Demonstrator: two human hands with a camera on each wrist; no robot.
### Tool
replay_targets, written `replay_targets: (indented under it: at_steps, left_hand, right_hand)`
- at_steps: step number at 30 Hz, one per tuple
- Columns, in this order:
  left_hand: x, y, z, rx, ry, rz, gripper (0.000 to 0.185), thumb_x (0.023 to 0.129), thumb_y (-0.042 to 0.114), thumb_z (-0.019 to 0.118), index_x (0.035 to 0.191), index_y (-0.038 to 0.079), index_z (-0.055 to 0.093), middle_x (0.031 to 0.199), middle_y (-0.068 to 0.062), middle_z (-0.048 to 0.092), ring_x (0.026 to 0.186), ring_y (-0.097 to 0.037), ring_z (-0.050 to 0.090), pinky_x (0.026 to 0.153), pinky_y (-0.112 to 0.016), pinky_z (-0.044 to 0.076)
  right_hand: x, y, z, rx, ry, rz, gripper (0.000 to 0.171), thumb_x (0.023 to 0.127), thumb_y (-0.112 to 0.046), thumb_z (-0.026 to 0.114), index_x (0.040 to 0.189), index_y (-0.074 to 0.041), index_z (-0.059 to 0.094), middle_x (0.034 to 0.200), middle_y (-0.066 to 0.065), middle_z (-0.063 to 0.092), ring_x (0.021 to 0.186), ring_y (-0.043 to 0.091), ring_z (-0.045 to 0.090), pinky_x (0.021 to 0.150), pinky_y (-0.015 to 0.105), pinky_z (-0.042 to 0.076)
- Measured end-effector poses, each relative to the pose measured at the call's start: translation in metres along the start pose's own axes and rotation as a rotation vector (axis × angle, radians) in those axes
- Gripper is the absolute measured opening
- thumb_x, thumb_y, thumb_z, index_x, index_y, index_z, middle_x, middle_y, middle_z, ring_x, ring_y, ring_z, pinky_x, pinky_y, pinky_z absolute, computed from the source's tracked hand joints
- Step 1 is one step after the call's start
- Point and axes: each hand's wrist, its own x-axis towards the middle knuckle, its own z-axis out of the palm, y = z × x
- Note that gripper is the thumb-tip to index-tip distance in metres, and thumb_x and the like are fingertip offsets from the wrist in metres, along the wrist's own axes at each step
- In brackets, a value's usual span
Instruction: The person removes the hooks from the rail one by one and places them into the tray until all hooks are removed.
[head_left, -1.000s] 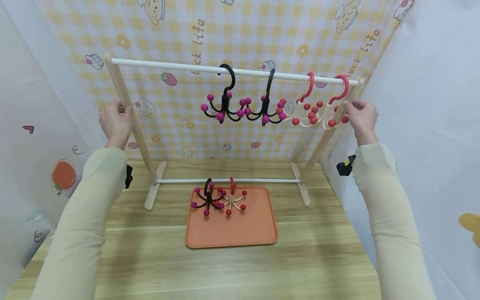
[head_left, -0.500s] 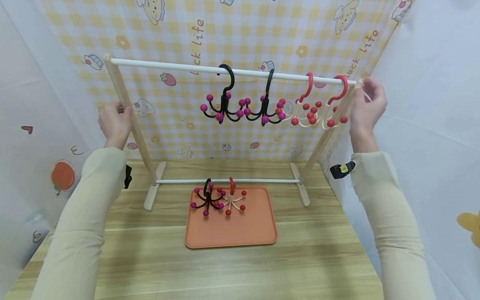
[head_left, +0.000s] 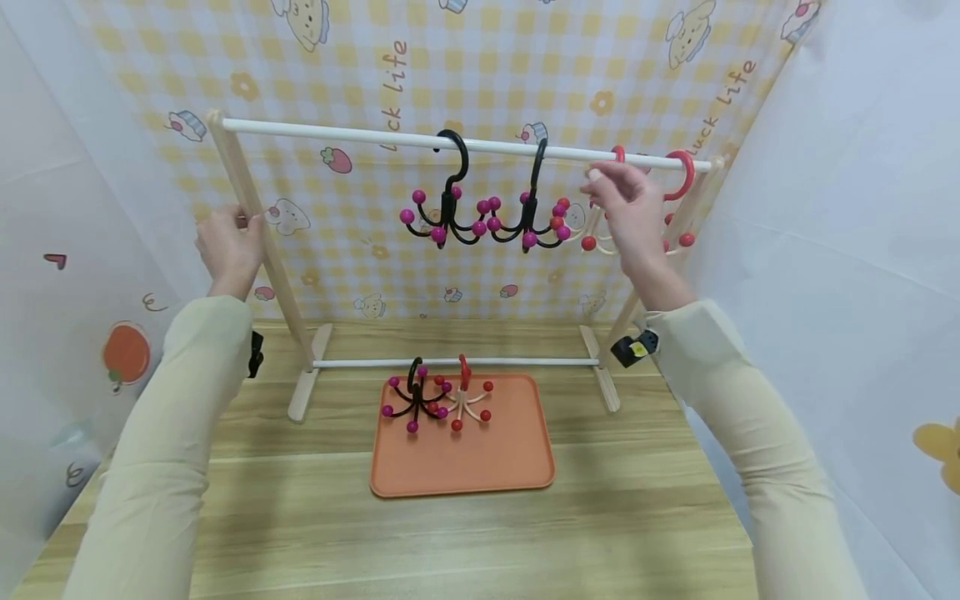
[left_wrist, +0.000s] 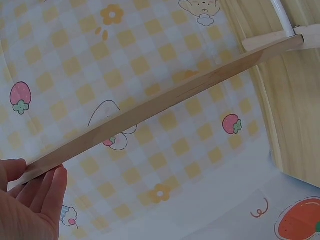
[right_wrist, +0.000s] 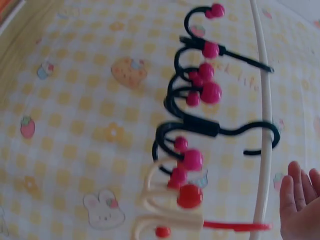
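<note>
My left hand [head_left: 231, 250] grips the left wooden post [head_left: 281, 271] of a hanging rack, thumb and fingers on either side of it in the left wrist view. With relaxed, bent fingers, my right hand [head_left: 632, 215] is raised in front of the rack's right half and holds nothing. It overlaps a cream multi-arm hook hanger [head_left: 588, 242] with a red hook, hiding much of it. Another red-hooked hanger [head_left: 686, 173] hangs right of it. Two black hook hangers [head_left: 447, 208] with magenta balls hang from the white rod [head_left: 337, 134]; the right wrist view shows my fingers [right_wrist: 296, 187] beside that rod.
On the wooden table [head_left: 300, 517], an orange tray [head_left: 465, 471] bears a black hook hanger [head_left: 417, 398] and a cream one [head_left: 463, 398] with red balls. The lower white bar [head_left: 525, 362] joins the rack's feet. A checked yellow cloth [head_left: 360, 225] hangs behind.
My right hand has gone from the right post up to the rod's right end, then left to in front of the cream hanger. My left hand and the hangers have stayed in place.
</note>
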Motion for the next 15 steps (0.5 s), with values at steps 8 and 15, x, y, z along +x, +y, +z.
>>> replay_targets:
  at_steps: [8,15]
  left_hand:
    - [0.000,0.000,-0.001,-0.003,-0.019,-0.008,0.038,0.092,0.024,0.039,0.116,-0.002,0.054,0.116,-0.019,0.054,0.101,-0.033,0.051,0.084,-0.040,0.042]
    - [0.000,0.000,-0.001,0.008,-0.014,0.010,0.038,0.092,0.024,0.039,0.115,-0.003,0.055,0.115,-0.020,0.054,0.101,-0.034,0.052,0.084,-0.041,0.042]
  right_hand:
    - [0.000,0.006,0.034,-0.105,-0.193,0.098,0.033,0.086,-0.021,0.058,0.113,-0.003,0.056,0.105,0.013,0.059,0.091,0.019,0.058,0.084,0.030,0.043]
    - [0.001,0.010,0.060,-0.146,-0.278,0.110,0.033,0.087,-0.020,0.057,0.115,-0.002,0.055,0.106,0.011,0.059,0.089,0.017,0.059,0.080,0.025,0.045]
